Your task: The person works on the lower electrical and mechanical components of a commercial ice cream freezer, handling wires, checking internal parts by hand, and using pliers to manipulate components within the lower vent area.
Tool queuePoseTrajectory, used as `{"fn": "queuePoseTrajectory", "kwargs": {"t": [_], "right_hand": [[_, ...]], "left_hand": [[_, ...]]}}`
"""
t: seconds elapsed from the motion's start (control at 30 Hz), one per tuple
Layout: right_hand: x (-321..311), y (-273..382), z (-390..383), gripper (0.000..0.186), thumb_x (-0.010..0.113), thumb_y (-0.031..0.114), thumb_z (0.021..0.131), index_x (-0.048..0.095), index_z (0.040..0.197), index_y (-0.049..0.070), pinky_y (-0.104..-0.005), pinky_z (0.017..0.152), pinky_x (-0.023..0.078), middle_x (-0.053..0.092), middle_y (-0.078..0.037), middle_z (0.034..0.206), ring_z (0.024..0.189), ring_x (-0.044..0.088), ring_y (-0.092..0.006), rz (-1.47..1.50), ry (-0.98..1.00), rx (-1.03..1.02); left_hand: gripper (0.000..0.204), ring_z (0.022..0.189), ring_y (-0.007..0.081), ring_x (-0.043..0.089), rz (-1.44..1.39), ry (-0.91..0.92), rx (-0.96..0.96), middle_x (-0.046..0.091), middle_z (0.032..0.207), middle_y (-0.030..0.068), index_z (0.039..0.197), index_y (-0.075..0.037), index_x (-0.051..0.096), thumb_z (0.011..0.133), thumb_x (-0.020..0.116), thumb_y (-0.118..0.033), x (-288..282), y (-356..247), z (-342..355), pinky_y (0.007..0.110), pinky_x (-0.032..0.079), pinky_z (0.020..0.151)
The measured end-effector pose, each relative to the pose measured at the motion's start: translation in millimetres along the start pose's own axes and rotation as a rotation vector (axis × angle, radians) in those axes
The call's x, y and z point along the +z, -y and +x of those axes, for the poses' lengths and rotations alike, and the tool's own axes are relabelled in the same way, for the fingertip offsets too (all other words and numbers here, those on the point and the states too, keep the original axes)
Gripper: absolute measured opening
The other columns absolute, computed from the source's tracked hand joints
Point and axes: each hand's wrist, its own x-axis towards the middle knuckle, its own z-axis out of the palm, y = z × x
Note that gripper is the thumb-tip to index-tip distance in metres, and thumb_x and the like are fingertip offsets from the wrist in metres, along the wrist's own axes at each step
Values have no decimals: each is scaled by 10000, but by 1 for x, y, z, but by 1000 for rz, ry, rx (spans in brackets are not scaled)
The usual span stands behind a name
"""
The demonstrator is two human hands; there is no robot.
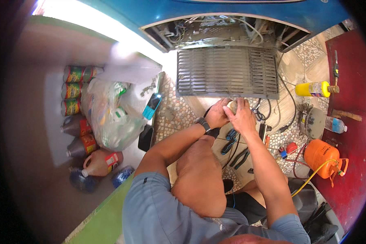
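In front of the dusty slatted grille (227,73), my left hand (218,115) and my right hand (242,116) meet. Between their fingers is a small pale, rounded piece (232,107), mostly covered, so its kind does not show. Both hands have their fingers closed around it. A dark wristwatch (204,124) is on my left wrist. Below the hands, screwdrivers (229,142) with blue and black handles and dark-handled pliers (240,158) lie on the floor. A dark power cord (290,114) runs over the tiles to the right of the grille.
Ahead stands a blue appliance (227,9) with its lower wiring compartment exposed. On the right are a yellow gas cylinder (313,89), a round compressor (313,122), a water bottle (335,124) and an orange refrigerant tank (322,157). On the left sit bottles, cans, a plastic bag (114,118) and a phone (152,106).
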Motion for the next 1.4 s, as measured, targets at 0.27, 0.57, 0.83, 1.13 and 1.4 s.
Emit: {"fn": "queuePoseTrajectory", "kwargs": {"t": [0.27, 0.57, 0.83, 1.13, 1.4], "right_hand": [[-33, -9, 28, 646, 591, 637, 835, 574, 1162, 80, -461, 804, 530, 680, -214, 1037, 925, 673, -385, -57, 53, -115], [-88, -36, 30, 514, 726, 268, 823, 547, 1281, 118, -423, 1015, 458, 544, -126, 1284, 1223, 514, -327, 39, 196, -642], [-118, -42, 22, 530, 712, -5, 751, 584, 1245, 140, -411, 1004, 477, 539, -106, 1327, 1251, 500, -328, -33, 101, -821], [-105, -77, -16, 621, 641, -25, 836, 359, 1379, 81, -306, 973, 457, 514, -81, 1243, 1131, 530, -141, 1057, 97, -8], [-51, -85, -38, 635, 645, 4, 840, 374, 1411, 64, -338, 1045, 435, 512, -82, 1293, 1210, 522, -181, 1484, -39, 140]], "left_hand": [[598, 1038, 453, 605, -53, 112, 32, 610, 1144, 300, 1185, 38, 550, 750, 775, -304, -20, -8, 39, 459, 513, 845], [503, 1049, 329, 641, -239, 474, 98, 676, 1134, 150, 1158, -91, 655, 755, 827, -336, -45, -25, 69, 395, 503, 903], [566, 1151, 323, 579, -241, 621, 65, 620, 1244, 146, 1250, -82, 608, 776, 809, -318, -56, -55, 91, 410, 456, 1000], [707, 1198, 347, 448, -228, 336, 299, 558, 1173, 124, 1204, -54, 559, 672, 884, -387, -31, -39, 91, 446, 391, 1043], [758, 1123, 363, 509, -296, 186, 241, 544, 1124, 159, 1206, -23, 515, 651, 898, -370, -7, -39, 91, 434, 436, 961]]}}
